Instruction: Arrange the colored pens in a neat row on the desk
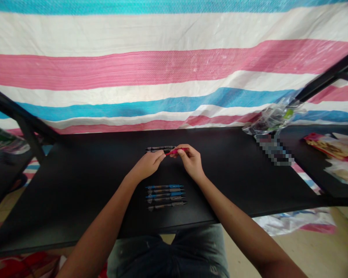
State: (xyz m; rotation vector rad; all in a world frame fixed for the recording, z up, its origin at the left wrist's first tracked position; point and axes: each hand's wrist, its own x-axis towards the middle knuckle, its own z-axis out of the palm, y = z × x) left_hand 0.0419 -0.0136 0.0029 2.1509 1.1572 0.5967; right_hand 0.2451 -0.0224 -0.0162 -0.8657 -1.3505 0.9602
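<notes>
A red pen point(176, 151) is held between both hands over the middle of the black table. The fingers of my left hand point(150, 164) are closed on its left end. My right hand point(191, 160) pinches it toward the right end, thumb on the near side. Behind the hands lie dark pens point(160, 148), partly covered by the fingers. Nearer to me, several blue and grey or black pens point(165, 195) lie side by side in a row, their length running left to right.
The black table point(89, 181) has dark metal frame bars at both sides. Clear plastic packaging point(274, 117) and a pixelated flat object point(275, 150) lie at the right. Further right are red packets point(333, 148) on another surface. A striped tarp point(133, 69) hangs behind.
</notes>
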